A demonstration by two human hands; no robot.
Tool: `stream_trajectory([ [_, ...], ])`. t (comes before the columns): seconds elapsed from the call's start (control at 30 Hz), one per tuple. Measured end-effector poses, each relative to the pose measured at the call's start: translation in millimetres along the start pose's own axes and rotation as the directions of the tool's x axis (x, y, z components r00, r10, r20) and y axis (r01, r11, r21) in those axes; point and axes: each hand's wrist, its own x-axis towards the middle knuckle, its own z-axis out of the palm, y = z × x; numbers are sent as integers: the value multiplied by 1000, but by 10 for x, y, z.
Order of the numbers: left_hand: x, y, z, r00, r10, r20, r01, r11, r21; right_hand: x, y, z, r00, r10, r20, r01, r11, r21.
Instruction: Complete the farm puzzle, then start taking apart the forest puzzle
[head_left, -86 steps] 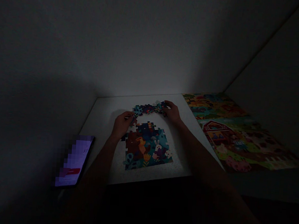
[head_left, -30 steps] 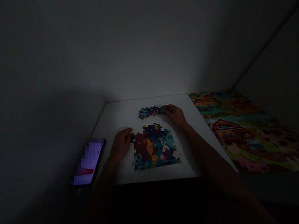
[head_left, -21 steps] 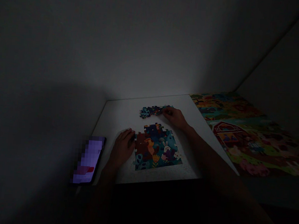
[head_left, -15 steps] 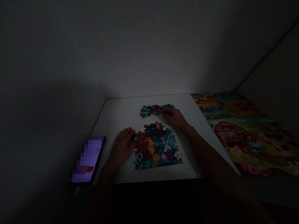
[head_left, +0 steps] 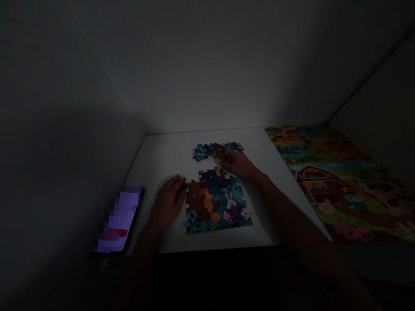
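Observation:
A partly assembled jigsaw puzzle [head_left: 211, 205] with a rabbit, an orange animal and flowers lies on the white tabletop. Its top and left edges show open tabs and notches. Beyond it is a heap of loose puzzle pieces [head_left: 208, 151]. My left hand [head_left: 169, 198] rests on the table, fingers stretched out, its tips close to the puzzle's left edge. Over the near side of the heap, my right hand [head_left: 237, 164] has thumb and fingers pinched together. Whatever is between those fingertips is too dark to make out.
A lit phone [head_left: 119, 220] with a pixelated screen stands at the left table edge. To the right lie colourful illustrated sheets [head_left: 319, 182], one with a red barn. A wall [head_left: 198, 79] rises behind the white table [head_left: 157, 157]. The room is dim.
My right hand has drawn slightly back from the heap, toward the assembled puzzle. My left hand stays beside the puzzle. The whole view has shifted a little.

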Motion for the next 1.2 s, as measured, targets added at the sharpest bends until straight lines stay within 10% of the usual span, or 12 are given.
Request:
stream_trajectory([
  [1.2,195,110,-30,980,-47,-191,72,989,126,49,93,63,988,2,158,-16,996,88],
])
